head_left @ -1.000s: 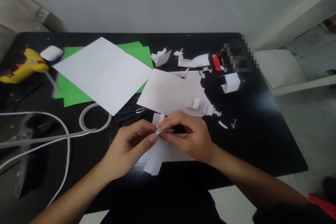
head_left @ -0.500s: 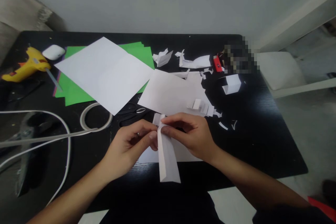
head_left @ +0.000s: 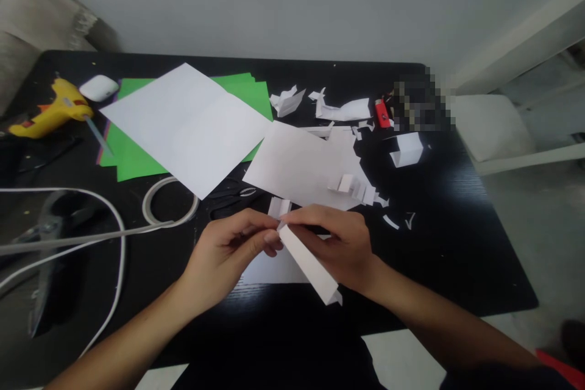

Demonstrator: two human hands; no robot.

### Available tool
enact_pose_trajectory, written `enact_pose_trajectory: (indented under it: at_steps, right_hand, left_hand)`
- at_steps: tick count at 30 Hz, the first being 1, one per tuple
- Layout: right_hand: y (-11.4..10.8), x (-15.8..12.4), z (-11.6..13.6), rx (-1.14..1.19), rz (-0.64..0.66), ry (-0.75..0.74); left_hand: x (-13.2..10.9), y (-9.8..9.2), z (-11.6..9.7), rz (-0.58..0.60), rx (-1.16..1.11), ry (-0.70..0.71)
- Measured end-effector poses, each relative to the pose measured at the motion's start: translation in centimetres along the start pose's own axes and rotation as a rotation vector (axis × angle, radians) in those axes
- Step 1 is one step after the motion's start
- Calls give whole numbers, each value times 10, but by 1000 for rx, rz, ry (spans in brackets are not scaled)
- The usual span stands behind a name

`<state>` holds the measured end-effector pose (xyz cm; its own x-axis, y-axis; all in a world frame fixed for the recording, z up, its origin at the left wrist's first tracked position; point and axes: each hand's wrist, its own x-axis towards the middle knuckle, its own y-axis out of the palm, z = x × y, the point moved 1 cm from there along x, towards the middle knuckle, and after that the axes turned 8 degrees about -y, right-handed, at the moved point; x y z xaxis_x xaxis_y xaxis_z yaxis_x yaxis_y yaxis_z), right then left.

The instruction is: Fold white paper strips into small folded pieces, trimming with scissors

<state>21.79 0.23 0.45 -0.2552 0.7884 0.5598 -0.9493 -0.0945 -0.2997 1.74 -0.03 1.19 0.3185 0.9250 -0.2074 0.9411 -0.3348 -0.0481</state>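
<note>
Head view: the black table [head_left: 448, 244] carries everything, and the large white sheet [head_left: 187, 128] laid cornerwise on it serves as landmark; green paper [head_left: 137, 164] lies beneath that sheet, jutting out on several sides; a second white sheet [head_left: 292, 158] lies just beside its right corner; the left hand [head_left: 228, 250] is on the person's side of the landmark, a little to its right, and the right hand [head_left: 340, 244] farther to its right; a yellow glue gun [head_left: 55, 113] lies to its left; the folded strip [head_left: 311, 265] is held nearer the person than the landmark and to its right; crumpled scraps [head_left: 342, 111] and a red lighter [head_left: 382, 113] lie well to its right.

The strip's lengthwise creases appear done, giving it a narrow, box-like form; the end between the fingers seems the part left to shape, though the fingers hide how far that fold has gone; the landmark sheet shows no crease.

The strip's long axis slants, its free end pointing toward the person and rightward, away from the landmark; both hands' grip is clamped on its other end, fingertips nearly meeting, the right thumb largely hidden behind the paper.
</note>
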Motion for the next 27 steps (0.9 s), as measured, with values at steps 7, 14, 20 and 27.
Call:
enact_pose_trajectory:
  at_steps: [7, 14, 20, 27]
  right_hand:
    - [0, -1, 1, -47, 44, -57]
    - [1, -2, 0, -17, 38, -18]
    - [1, -2, 0, 6, 52, 5]
    - [2, -1, 1, -4, 59, -40]
  left_hand:
    - [0, 1, 0, -13, 13, 1]
    - [-1, 0, 2, -32, 69, 44]
    - [-2, 0, 5, -43, 125, 67]
    - [0, 0, 4, -62, 145, 64]
